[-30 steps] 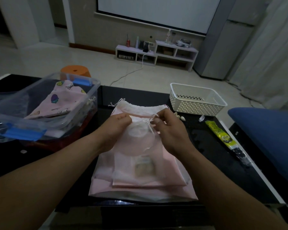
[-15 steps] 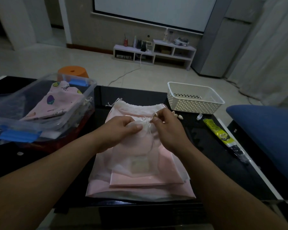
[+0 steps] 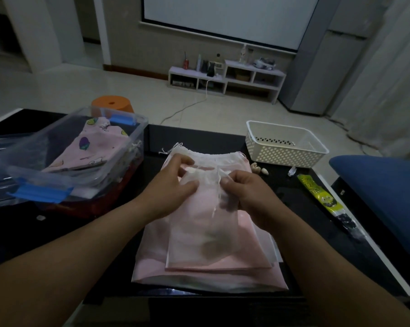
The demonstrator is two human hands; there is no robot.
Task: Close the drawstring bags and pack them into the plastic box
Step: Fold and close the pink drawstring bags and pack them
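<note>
Pinching sheer drawstring bag point(image 3: 206, 215), left hand point(image 3: 173, 182), right hand point(image 3: 249, 192), atop pink stack point(image 3: 199, 277)

The left hand point(image 3: 173, 182) and right hand point(image 3: 249, 192) cover the mouth of the sheer bag point(image 3: 199, 220) at centre frame, so how far it is drawn cannot be told. In its lower half lies a pale, blurred shape, too dim to name. The bag and the 2 hands hide the upper parts of the pink bags point(image 3: 246, 277) stacked beneath; their count is unclear. The left edge cuts the plastic box point(image 3: 141, 128), and the patterned bag point(image 3: 88, 147) inside hides whatever lies below it. The small objects point(image 3: 258, 168) beside the white basket point(image 3: 286, 156) are too small to tell. Print on the yellow packet point(image 3: 317, 194) at right is unreadable. The 2 forearms run off the lower edge.
</note>
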